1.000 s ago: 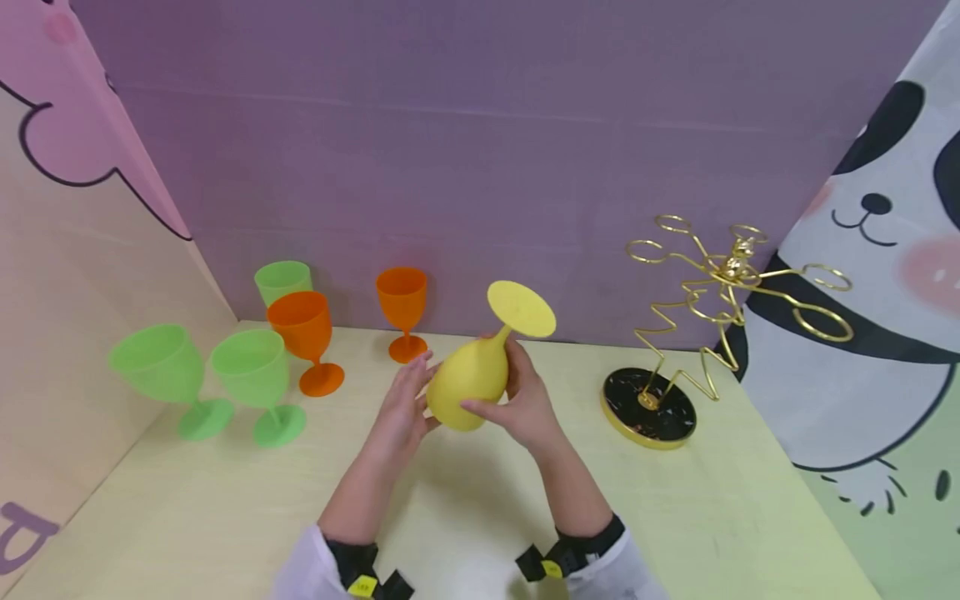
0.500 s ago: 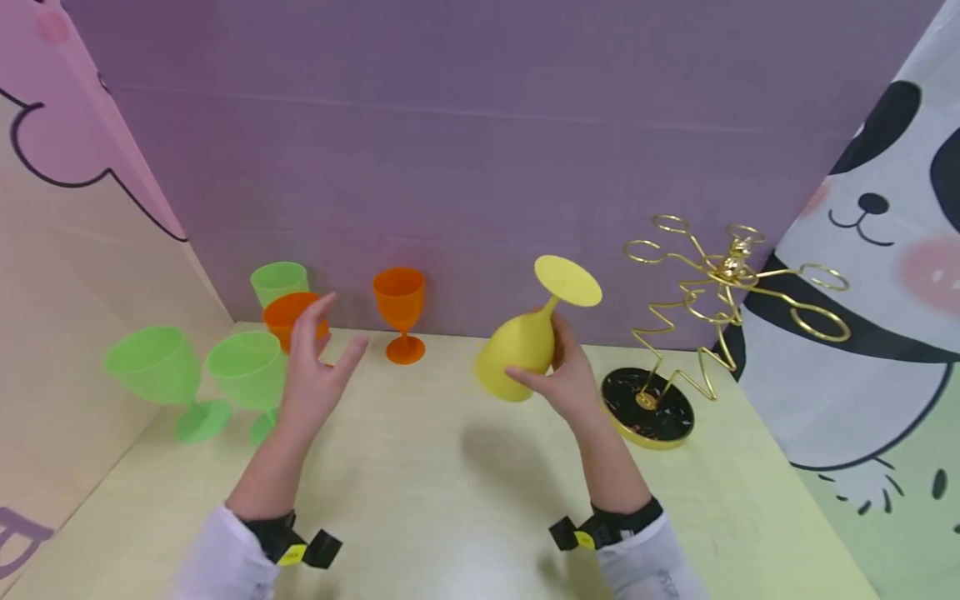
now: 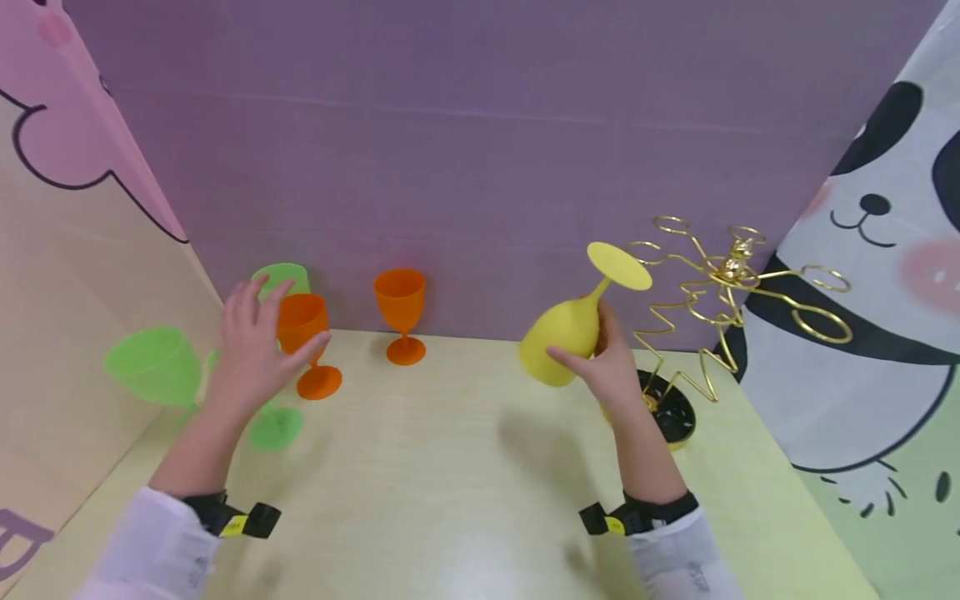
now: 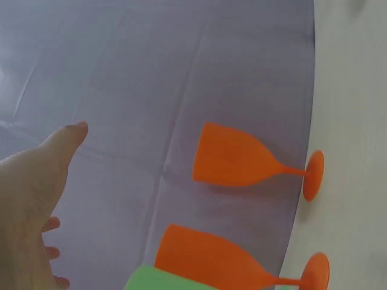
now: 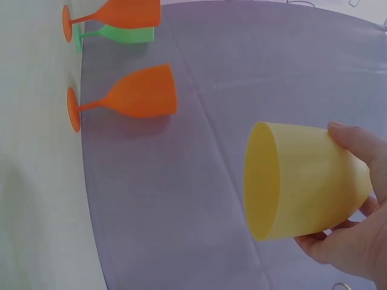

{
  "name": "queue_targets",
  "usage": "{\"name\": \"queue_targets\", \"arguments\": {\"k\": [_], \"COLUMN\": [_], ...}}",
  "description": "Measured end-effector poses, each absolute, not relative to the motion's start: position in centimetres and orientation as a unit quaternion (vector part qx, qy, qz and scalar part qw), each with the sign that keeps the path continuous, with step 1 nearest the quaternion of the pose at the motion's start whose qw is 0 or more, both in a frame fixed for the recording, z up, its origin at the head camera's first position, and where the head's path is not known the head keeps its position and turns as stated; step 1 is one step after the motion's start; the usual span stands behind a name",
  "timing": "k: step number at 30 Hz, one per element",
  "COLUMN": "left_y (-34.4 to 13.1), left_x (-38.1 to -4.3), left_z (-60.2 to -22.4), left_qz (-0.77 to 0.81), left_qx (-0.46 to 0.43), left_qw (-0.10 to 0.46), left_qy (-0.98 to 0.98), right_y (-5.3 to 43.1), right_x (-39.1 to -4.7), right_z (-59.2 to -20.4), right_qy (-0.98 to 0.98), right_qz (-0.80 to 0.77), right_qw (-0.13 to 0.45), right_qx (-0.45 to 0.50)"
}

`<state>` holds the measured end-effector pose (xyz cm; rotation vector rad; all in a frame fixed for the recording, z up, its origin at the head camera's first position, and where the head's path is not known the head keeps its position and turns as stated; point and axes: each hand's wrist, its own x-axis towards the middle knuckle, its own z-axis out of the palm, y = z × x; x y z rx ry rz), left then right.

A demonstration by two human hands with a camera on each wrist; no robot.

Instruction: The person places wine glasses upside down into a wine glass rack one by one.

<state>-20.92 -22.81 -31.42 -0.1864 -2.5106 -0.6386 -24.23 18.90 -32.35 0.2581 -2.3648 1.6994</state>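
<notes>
My goblet (image 3: 564,333) is plain yellow. I also see orange goblets (image 3: 400,298), light-green goblets (image 3: 153,367), a gold wire stand (image 3: 733,268), my white sleeves (image 3: 161,533), a purple backdrop (image 3: 480,183) and a black-and-white panda print (image 3: 847,400).

Smooth matt plastic yellow goblet (image 3: 561,335), shiny metal rack (image 3: 735,267), wood-look tabletop (image 3: 420,467)

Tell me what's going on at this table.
A person has a yellow goblet in the right hand, lifted off the table and tilted with its foot upward, close to the gold wire rack. The left hand is raised with nothing in its grip, over by the green goblets. Three green and two orange goblets stand on the table toward the person's left. No goblet hangs on the rack.
</notes>
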Motion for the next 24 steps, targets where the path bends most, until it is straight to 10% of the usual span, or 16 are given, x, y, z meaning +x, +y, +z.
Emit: {"name": "queue_targets", "arguments": {"k": [24], "left_y": [-25.8], "left_x": [-22.8], "left_z": [-33.2], "left_qz": [-0.121], "left_qx": [-0.068], "left_qw": [0.133], "left_qy": [-0.981], "right_y": [22.6], "right_x": [-24.3], "right_z": [-31.7], "right_qy": [-0.825], "right_qz": [0.549], "right_qw": [0.135], "right_qx": [0.007]}}
